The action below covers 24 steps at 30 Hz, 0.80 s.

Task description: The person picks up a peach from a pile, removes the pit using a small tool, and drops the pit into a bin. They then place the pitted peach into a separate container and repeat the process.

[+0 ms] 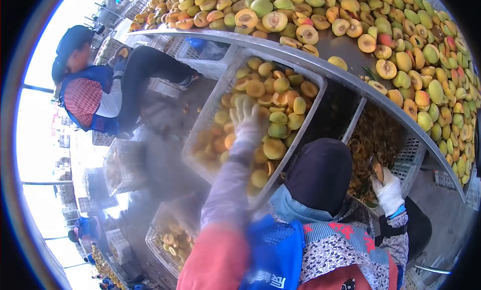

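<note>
My left hand (245, 120), in a white glove and smeared by motion, reaches over a white plastic crate (321, 84) with its fingers spread and nothing seen in them. Whole and halved apricots (274, 149) fill that crate, just under the hand. At the right, my right hand (389, 191), also in a white glove, is closed around a small tool (379, 174) with a tan handle and a dark, curved metal end. This hand is beside my knee, above a crate of brownish pieces (373, 137) that look like pits and scraps.
A metal table (345, 47) heaped with halved apricots (401, 62) curves across the top and right. Its raised edge overhangs the crates. Another person (92, 89) sits at the left. More crates (125, 165) stand on the floor, one with apricot halves (173, 242) lower down.
</note>
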Tool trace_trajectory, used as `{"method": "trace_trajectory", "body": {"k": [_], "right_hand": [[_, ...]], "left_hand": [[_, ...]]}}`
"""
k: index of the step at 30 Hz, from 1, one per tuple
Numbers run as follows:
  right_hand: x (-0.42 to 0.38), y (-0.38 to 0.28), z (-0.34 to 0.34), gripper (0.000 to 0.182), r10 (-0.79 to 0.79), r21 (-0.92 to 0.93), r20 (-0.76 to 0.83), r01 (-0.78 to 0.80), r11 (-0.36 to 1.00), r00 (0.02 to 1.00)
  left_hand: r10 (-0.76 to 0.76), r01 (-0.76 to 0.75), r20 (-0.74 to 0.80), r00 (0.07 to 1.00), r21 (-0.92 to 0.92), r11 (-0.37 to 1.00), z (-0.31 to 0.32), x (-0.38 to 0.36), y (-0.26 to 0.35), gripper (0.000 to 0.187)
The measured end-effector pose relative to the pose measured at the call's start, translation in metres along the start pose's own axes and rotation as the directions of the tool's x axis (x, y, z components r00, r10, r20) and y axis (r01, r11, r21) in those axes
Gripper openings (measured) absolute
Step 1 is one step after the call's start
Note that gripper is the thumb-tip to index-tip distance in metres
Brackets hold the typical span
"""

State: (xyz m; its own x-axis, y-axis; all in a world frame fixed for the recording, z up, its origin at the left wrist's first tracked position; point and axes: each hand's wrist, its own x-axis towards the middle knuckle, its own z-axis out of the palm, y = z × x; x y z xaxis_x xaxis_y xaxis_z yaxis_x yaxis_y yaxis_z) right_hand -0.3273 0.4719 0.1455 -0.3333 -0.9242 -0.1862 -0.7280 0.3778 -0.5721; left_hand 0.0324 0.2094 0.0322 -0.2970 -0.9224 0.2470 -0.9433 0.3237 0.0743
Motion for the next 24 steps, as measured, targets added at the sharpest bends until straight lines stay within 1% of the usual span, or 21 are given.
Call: {"method": "trace_trajectory", "body": {"k": [1,4,6,7,8,9,10,11,12,13,14,15,16,17,18,19,20,21,22,23,24], "right_hand": [[0.001,-0.001,0.000,0.025,0.002,0.006,-0.008,-0.002,1.000,1.000],[0.002,-0.005,-0.001,0.025,0.111,0.069,0.081,-0.117,0.991,0.991],[0.005,-0.009,-0.002,0.025,0.071,0.037,0.070,-0.073,0.997,0.995],[0.006,-0.010,-0.001,0.025,0.075,0.037,0.060,-0.078,0.996,0.995],[0.006,-0.010,-0.002,0.025,0.035,0.060,0.042,-0.037,0.997,0.999],[0.006,-0.010,-0.003,0.025,-0.002,0.079,0.021,0.001,0.997,1.000],[0.007,-0.009,-0.004,0.025,0.014,0.070,0.002,-0.014,0.997,1.000],[0.008,-0.008,-0.003,0.027,0.025,0.001,0.055,-0.025,1.000,0.998],[0.007,-0.006,-0.002,0.029,0.056,-0.070,0.096,-0.049,0.996,0.994],[0.008,-0.007,-0.001,0.032,0.061,-0.091,0.108,-0.051,0.995,0.992],[0.008,-0.013,-0.005,0.033,0.012,-0.013,0.121,-0.010,1.000,0.993],[0.011,-0.016,-0.008,0.033,0.037,-0.043,0.127,-0.032,0.999,0.991],[0.010,-0.018,-0.008,0.033,0.054,-0.060,0.155,-0.045,0.997,0.986],[0.012,-0.019,-0.010,0.033,0.027,-0.056,0.155,-0.018,0.998,0.988],[0.014,-0.021,-0.013,0.033,-0.005,-0.049,0.156,0.013,0.999,0.988],[0.013,-0.025,-0.013,0.033,0.015,-0.026,0.145,-0.012,1.000,0.989],[0.012,-0.029,-0.020,0.033,0.019,-0.017,0.125,-0.017,1.000,0.992],[0.011,-0.035,-0.029,0.032,-0.015,0.045,0.084,0.012,0.999,0.996],[0.011,-0.039,-0.037,0.030,-0.053,0.104,0.041,0.048,0.993,0.998],[0.010,-0.042,-0.046,0.029,-0.099,0.143,-0.015,0.100,0.985,0.995],[0.011,-0.045,-0.054,0.029,-0.100,0.150,-0.026,0.103,0.983,0.995]], "left_hand": [[0.008,-0.008,-0.005,1.000,0.002,1.000,-0.002,0.001,0.000,0.058],[0.038,-0.050,-0.068,0.997,-0.179,0.983,-0.003,-0.003,0.002,0.048],[-0.137,0.208,0.186,0.973,-0.445,0.871,-0.022,0.002,0.001,0.040],[-0.131,0.084,-0.080,0.988,-0.435,0.897,-0.026,0.008,-0.003,0.034],[-0.184,0.029,-0.139,0.973,-0.717,0.696,-0.023,0.023,-0.017,0.033],[-0.225,0.155,-0.156,0.962,-0.365,0.918,-0.028,0.038,-0.032,0.037],[-0.113,-0.006,-0.313,0.943,-0.355,0.935,-0.034,0.055,-0.042,0.045],[-0.221,0.214,-0.085,0.972,-0.083,0.973,-0.037,0.069,-0.047,0.052],[-0.036,0.037,-0.275,0.961,-0.003,0.999,-0.007,0.077,-0.066,0.051],[-0.028,0.011,-0.162,0.986,-0.105,0.994,0.048,0.070,-0.089,0.048],[-0.169,0.029,0.354,0.920,0.369,0.929,0.017,0.081,-0.055,0.047],[-0.094,-0.148,0.405,0.909,0.525,0.838,0.006,0.080,-0.036,0.047],[-0.195,0.050,0.400,0.895,0.345,0.937,-0.014,0.084,-0.018,0.048],[-0.004,-0.120,0.285,0.958,0.416,0.901,0.049,0.078,-0.074,0.051],[0.023,-0.135,0.266,0.964,0.412,0.901,0.039,0.086,-0.066,0.051],[-0.107,0.053,0.272,0.956,0.198,0.979,0.018,0.090,-0.061,0.051],[-0.228,0.249,0.306,0.924,-0.030,0.968,0.002,0.097,-0.052,0.052],[-0.258,0.261,0.042,0.965,-0.190,0.946,-0.006,0.101,-0.039,0.048],[-0.248,0.248,0.027,0.968,-0.191,0.950,-0.027,0.105,-0.013,0.048],[-0.262,0.166,-0.132,0.956,-0.493,0.854,-0.062,0.107,0.027,0.044],[-0.314,0.020,-0.269,0.911,-0.731,0.682,-0.092,0.109,0.066,0.041]]}}
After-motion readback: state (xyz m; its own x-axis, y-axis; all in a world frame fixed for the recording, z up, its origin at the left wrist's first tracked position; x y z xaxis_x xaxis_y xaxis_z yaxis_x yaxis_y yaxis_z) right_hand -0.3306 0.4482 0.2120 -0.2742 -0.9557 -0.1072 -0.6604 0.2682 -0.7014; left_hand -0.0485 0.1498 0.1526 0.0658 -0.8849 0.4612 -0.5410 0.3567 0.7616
